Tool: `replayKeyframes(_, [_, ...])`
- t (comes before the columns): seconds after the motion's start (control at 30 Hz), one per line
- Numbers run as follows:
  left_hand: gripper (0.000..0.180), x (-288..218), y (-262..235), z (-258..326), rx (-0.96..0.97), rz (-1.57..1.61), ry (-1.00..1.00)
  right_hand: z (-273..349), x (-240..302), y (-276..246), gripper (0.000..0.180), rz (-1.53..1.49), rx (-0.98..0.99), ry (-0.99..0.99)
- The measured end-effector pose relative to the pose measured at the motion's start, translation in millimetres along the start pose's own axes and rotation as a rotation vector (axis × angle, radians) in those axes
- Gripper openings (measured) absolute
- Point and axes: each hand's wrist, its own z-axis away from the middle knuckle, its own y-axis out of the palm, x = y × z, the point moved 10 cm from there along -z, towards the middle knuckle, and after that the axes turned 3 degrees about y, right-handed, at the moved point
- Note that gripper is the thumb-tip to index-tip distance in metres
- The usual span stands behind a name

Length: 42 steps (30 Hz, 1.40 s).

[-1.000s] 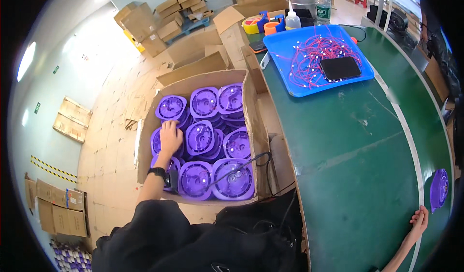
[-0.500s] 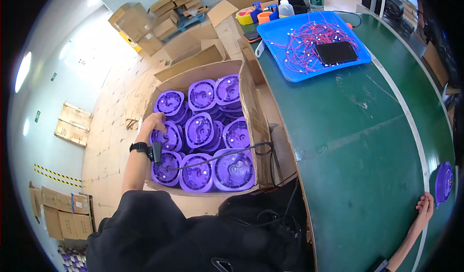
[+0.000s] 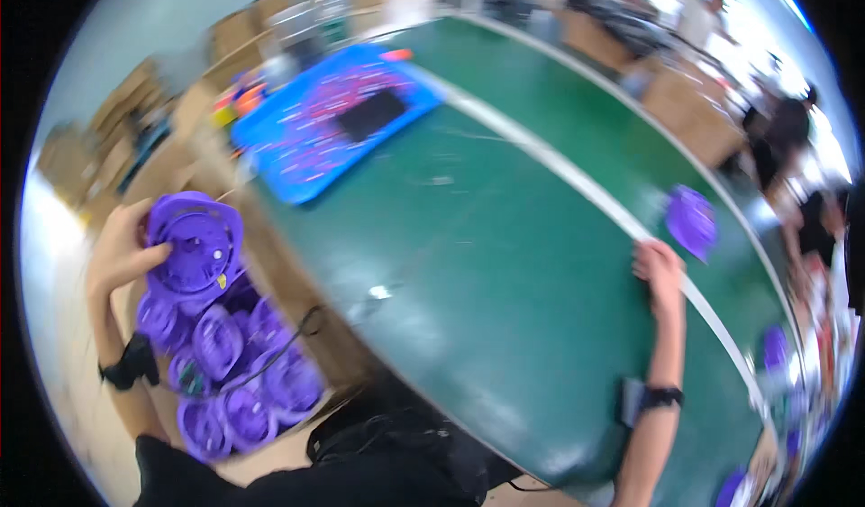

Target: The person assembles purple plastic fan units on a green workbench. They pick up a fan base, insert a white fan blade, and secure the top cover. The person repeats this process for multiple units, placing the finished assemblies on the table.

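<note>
My left hand (image 3: 126,247) grips a purple plastic housing (image 3: 200,241) by its left edge, thumb over the inner face. The rounded-square part is raised above the cardboard box (image 3: 315,336), where several similar purple housings (image 3: 248,415) lie stacked. Over the green table, my right hand (image 3: 662,273) has its fingers curled in, with nothing visible in them; motion blurs them somewhat. It lies at the white line, close to another purple part (image 3: 691,221) on the far side of that line, with a small gap between them.
A blue tray (image 3: 306,187) holds pink wires with white connectors and a black phone (image 3: 371,115). Tape rolls and bottles stand behind it. A dark cable (image 3: 270,363) runs from my left wrist across the box. More purple parts (image 3: 775,347) and other people are at the right.
My left hand has lifted a purple housing out of the box. The view has swung to the right. My right hand's fingers, stretched toward the purple part before, are now curled in.
</note>
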Motion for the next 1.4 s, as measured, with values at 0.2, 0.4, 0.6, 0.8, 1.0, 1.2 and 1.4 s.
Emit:
replayKeyframes(0.2, [0.065,-166.8,151.6,-106.0,0.276,1.205,0.134,29.4,109.4,56.7,0.030,0.460,0.181,-0.350])
replayKeyframes(0.4, [0.033,-439.0,234.3,-94.8,0.984,1.662,0.362,80.8,133.6,57.2,0.072,-0.085,0.453,-0.327])
replayKeyframes(0.6, [0.038,-541.6,222.7,-87.1,1.111,1.685,0.421,95.1,175.5,-18.7,0.099,-0.111,0.065,-0.619])
replayKeyframes(0.8, [0.056,-556.7,233.1,-78.8,0.835,1.723,0.450,91.3,164.4,-40.2,0.088,-0.251,0.031,-0.543])
replayKeyframes(1.0, [0.062,-551.1,197.1,-103.9,0.432,1.661,0.701,72.9,135.6,-43.8,0.077,-0.480,-0.163,-0.424])
replayKeyframes(1.2, [0.061,-563.3,134.9,-86.7,0.415,1.073,1.176,80.4,160.3,-52.8,0.070,-0.320,-0.298,-0.516])
replayKeyframes(1.4, [0.068,-575.9,115.8,-77.9,0.475,0.906,1.153,96.9,183.4,-45.0,0.081,-0.073,-0.405,-0.609])
